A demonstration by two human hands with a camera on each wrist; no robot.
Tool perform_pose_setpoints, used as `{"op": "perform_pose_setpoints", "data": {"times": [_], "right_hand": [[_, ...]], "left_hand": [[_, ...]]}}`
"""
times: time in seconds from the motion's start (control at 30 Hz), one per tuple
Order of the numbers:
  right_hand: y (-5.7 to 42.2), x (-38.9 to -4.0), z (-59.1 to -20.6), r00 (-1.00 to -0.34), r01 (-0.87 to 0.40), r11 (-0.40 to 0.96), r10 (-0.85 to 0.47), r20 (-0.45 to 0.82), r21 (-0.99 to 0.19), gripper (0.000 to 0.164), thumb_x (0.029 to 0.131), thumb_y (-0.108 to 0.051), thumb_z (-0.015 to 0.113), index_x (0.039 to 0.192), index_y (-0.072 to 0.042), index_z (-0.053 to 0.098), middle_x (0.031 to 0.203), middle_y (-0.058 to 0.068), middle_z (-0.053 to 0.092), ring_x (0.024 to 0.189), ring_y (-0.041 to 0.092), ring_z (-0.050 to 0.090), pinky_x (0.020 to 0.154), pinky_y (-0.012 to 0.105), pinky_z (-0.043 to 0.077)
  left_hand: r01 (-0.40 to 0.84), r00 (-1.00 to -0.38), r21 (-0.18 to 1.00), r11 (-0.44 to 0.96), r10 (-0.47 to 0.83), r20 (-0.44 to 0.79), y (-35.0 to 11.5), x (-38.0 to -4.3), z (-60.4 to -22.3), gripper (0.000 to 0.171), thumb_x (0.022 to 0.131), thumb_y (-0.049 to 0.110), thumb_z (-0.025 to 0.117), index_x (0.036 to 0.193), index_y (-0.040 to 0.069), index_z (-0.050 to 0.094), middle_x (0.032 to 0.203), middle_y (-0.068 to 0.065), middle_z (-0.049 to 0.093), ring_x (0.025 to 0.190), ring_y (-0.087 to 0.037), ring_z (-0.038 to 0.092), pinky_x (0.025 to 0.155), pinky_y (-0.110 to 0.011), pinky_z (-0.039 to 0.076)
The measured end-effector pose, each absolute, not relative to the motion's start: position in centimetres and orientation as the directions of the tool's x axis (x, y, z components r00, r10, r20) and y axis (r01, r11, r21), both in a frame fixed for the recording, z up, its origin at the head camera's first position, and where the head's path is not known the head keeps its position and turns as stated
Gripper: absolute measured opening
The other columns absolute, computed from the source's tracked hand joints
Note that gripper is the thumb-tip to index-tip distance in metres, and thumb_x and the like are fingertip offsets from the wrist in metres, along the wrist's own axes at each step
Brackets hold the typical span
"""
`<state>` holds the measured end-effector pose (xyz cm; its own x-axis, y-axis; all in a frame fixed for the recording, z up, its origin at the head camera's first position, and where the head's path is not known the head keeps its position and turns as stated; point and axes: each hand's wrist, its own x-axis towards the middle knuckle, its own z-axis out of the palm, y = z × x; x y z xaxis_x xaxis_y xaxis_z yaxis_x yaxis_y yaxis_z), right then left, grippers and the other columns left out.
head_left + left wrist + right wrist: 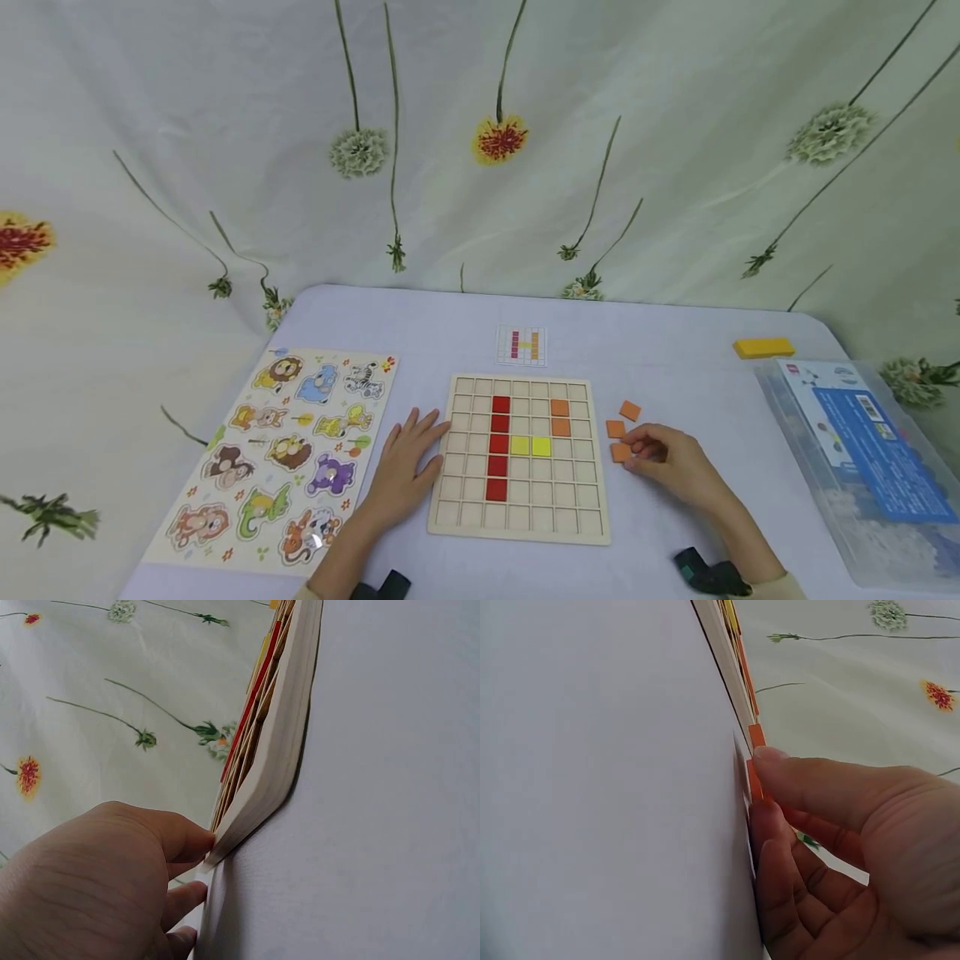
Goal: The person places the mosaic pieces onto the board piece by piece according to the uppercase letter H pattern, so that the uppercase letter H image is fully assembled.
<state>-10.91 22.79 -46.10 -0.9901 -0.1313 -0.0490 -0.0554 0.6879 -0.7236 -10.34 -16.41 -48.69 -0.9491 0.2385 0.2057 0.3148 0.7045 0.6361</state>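
Observation:
A wooden grid board lies on the table with a column of several red tiles, two yellow tiles side by side and two orange tiles set in its squares. Spread fingers of my left hand rest at the board's left edge; the left wrist view shows the thumb against its corner. Right of the board, my right hand pinches an orange square tile between thumb and fingers, low over the table. Two more loose orange tiles lie just beyond it.
Behind the board lies a small pattern card. An animal puzzle board is at the left. On the right are a clear plastic box with a blue label and a yellow block. A flowered cloth hangs behind the table.

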Motion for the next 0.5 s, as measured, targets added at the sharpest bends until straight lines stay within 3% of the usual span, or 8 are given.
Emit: {"op": "perform_pose_setpoints", "data": {"times": [0.2,0.5], "right_hand": [[23.2,-11.0,-45.0,-0.988,0.021,0.695,-0.094,-0.119,-0.719,0.025,0.082,-0.011,0.077,0.104,-0.006,0.069,0.088,0.003,0.067,0.077,0.012,0.062,0.066,0.02,0.051],[23.1,-11.4,-43.6,-0.992,0.009,0.71,-0.08,-0.094,-0.704,0.022,0.081,-0.004,0.075,0.102,-0.003,0.068,0.088,0.005,0.066,0.076,0.014,0.062,0.065,0.019,0.052]], "left_hand": [[0.315,-0.949,0.64,0.701,0.239,0.205,-16.3,-10.3,-48.6,0.047,0.091,0.009,0.06,0.138,0.008,0.055,0.152,-0.015,0.043,0.148,-0.041,0.022,0.119,-0.059,0.01],[0.313,-0.95,0.655,0.688,0.24,0.202,-16.4,-10.3,-48.5,0.046,0.091,0.01,0.06,0.137,0.008,0.056,0.152,-0.015,0.043,0.148,-0.04,0.022,0.119,-0.059,0.011]]}}
